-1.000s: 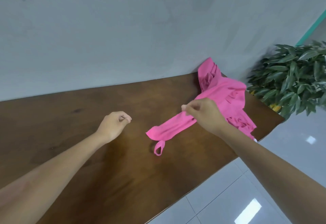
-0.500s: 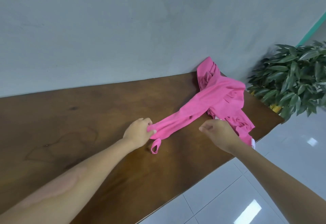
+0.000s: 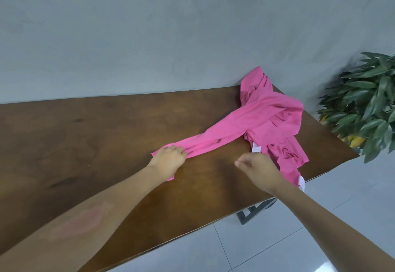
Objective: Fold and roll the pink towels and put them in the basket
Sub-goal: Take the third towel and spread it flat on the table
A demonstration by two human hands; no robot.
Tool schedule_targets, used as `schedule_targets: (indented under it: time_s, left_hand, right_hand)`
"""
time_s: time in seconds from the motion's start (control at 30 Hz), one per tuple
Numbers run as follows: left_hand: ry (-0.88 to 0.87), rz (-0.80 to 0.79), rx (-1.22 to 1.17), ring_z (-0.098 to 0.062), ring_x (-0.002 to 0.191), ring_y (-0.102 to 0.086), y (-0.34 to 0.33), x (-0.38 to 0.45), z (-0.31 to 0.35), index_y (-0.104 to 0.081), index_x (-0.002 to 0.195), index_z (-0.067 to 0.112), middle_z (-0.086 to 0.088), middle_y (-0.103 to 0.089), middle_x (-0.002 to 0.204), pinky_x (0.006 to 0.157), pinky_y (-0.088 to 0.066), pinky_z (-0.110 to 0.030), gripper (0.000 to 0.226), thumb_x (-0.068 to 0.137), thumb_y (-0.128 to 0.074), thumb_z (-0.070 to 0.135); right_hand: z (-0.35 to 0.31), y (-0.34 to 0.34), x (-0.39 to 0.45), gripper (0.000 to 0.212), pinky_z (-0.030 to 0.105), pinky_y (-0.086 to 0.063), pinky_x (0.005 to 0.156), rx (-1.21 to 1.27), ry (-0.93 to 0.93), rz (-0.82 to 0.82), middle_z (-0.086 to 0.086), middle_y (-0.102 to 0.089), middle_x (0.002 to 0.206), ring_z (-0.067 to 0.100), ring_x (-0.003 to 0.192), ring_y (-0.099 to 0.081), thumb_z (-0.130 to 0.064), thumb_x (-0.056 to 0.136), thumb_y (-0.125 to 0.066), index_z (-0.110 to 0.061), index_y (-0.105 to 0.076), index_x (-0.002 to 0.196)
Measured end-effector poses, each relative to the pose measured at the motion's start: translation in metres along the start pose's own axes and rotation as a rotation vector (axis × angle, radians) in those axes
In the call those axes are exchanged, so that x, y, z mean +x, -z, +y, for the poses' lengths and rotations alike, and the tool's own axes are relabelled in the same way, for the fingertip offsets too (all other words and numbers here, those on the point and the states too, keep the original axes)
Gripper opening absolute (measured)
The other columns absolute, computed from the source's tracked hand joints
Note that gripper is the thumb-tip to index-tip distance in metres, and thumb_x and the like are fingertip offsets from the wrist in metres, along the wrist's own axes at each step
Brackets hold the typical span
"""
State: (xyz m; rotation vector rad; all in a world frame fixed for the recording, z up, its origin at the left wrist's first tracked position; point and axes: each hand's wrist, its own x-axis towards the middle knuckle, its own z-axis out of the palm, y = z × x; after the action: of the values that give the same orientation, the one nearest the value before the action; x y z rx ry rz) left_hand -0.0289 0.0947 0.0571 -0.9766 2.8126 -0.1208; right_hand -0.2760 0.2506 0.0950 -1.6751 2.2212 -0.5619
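Left hand (image 3: 168,160) extended, fingers curled, gripping stretched end of pink towel (image 3: 245,122) on brown table (image 3: 85,143). Right hand (image 3: 259,170) raised just beside towel heap near table's right edge, fingers curled, holding nothing.

A pink towel (image 3: 239,130) is stretched from a crumpled pink heap (image 3: 277,109) at the table's (image 3: 106,132) far right corner toward the middle. Its near end is gripped by the left hand (image 3: 168,160). The right hand (image 3: 258,169), fingers curled, is held just beside the heap near the right edge. A leafy plant (image 3: 367,104) is seen beyond that edge.
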Motion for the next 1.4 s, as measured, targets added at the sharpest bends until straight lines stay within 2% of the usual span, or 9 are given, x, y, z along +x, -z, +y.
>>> schedule_targets:
  time_s: [0.1, 0.2, 0.37, 0.63, 0.83, 0.9, 1.03, 1.13, 1.4]
  left_hand:
    - [0.175, 0.15, -0.43, -0.027, 0.062, -0.054, -0.001, 0.001, -0.003, -0.044, 0.084, 0.009, -0.005, -0.054, 0.064, 0.067, -0.052, -0.039, 0.021, 0.08, -0.051, -0.01]
    - [0.295, 0.318, -0.875, -0.025, 0.064, -0.055, 0.004, -0.005, -0.014, -0.046, 0.094, 0.011, -0.012, -0.063, 0.071, 0.059, -0.041, -0.033, 0.014, 0.1, -0.035, 0.004]
    - [0.405, 0.367, -1.13, -0.015, 0.052, -0.057, 0.039, -0.032, -0.019, -0.049, 0.098, 0.01, -0.014, -0.064, 0.071, 0.047, -0.042, -0.021, 0.023, 0.103, -0.026, 0.006]
    - [0.404, 0.4, -1.219, -0.017, 0.091, -0.064, 0.049, -0.092, -0.055, -0.058, 0.098, 0.015, -0.002, -0.066, 0.099, 0.075, -0.048, -0.028, 0.024, 0.107, -0.036, 0.019]
    - [0.467, 0.448, -1.211, -0.013, 0.065, -0.062, 0.049, -0.144, -0.095, -0.059, 0.097, 0.01, 0.008, -0.068, 0.071, 0.071, -0.05, -0.036, 0.027, 0.108, -0.036, 0.017]
    - [0.463, 0.419, -1.239, -0.027, 0.072, -0.066, 0.045, -0.159, -0.113, -0.061, 0.097, 0.013, 0.003, -0.071, 0.078, 0.078, -0.052, -0.043, 0.026, 0.108, -0.038, 0.02]
    - [0.415, 0.33, -1.294, -0.034, 0.086, -0.058, 0.036, -0.19, -0.149, -0.061, 0.097, 0.015, -0.019, -0.068, 0.102, 0.087, -0.045, -0.037, 0.01, 0.1, -0.056, 0.024]
    - [0.32, 0.318, -1.259, -0.035, 0.094, -0.064, 0.029, -0.216, -0.173, -0.06, 0.097, 0.015, -0.012, -0.071, 0.096, 0.088, -0.049, -0.044, 0.008, 0.094, -0.066, 0.018]
    - [0.145, 0.389, -1.249, -0.032, 0.069, -0.053, -0.01, -0.269, -0.216, -0.064, 0.097, 0.022, -0.017, -0.059, 0.074, 0.072, -0.04, -0.035, 0.008, 0.092, -0.07, 0.025]
  right_hand:
    - [0.002, -0.005, 0.006, 0.011, 0.03, -0.05, 0.094, 0.021, 0.044, 0.062, -0.009, -0.072, 0.102, 0.008, 0.098, -0.065, -0.02, 0.097, -0.063, -0.018, -0.07, 0.105]
    - [-0.003, -0.013, 0.017, 0.036, 0.032, -0.048, 0.1, 0.059, 0.073, 0.153, -0.003, -0.065, 0.121, 0.012, 0.11, -0.06, -0.016, 0.094, -0.064, -0.016, -0.058, 0.129]
    - [-0.023, -0.03, 0.043, 0.058, 0.044, -0.047, 0.103, -0.114, 0.23, 0.282, 0.012, -0.054, 0.133, 0.028, 0.123, -0.05, -0.013, 0.089, -0.067, -0.008, -0.045, 0.142]
    - [-0.052, -0.055, 0.088, 0.025, 0.047, -0.053, 0.091, -0.153, 0.325, 0.405, 0.014, -0.067, 0.112, 0.034, 0.104, -0.062, -0.009, 0.093, -0.061, -0.004, -0.065, 0.118]
    - [-0.092, -0.064, 0.087, 0.015, 0.04, -0.038, 0.072, -0.236, 0.399, 0.471, 0.003, -0.064, 0.083, 0.03, 0.079, -0.058, -0.003, 0.095, -0.05, -0.013, -0.061, 0.091]
    - [-0.113, -0.068, 0.075, 0.017, 0.039, -0.032, 0.073, -0.27, 0.415, 0.465, 0.0, -0.059, 0.083, 0.028, 0.076, -0.055, 0.001, 0.093, -0.05, -0.015, -0.056, 0.09]
    - [-0.146, -0.081, 0.049, 0.036, 0.041, -0.035, 0.076, -0.359, 0.476, 0.417, -0.002, -0.059, 0.087, 0.024, 0.079, -0.053, -0.049, 0.099, -0.041, -0.016, -0.055, 0.094]
    - [-0.171, -0.097, 0.029, 0.063, 0.043, -0.04, 0.078, -0.546, 0.511, 0.349, 0.0, -0.06, 0.095, 0.024, 0.083, -0.055, -0.074, 0.086, -0.052, -0.014, -0.058, 0.103]
    - [-0.239, -0.149, -0.016, 0.048, 0.044, -0.035, 0.078, -0.699, 0.336, 0.397, 0.005, -0.057, 0.097, 0.029, 0.085, -0.053, -0.036, 0.075, -0.067, -0.012, -0.054, 0.114]
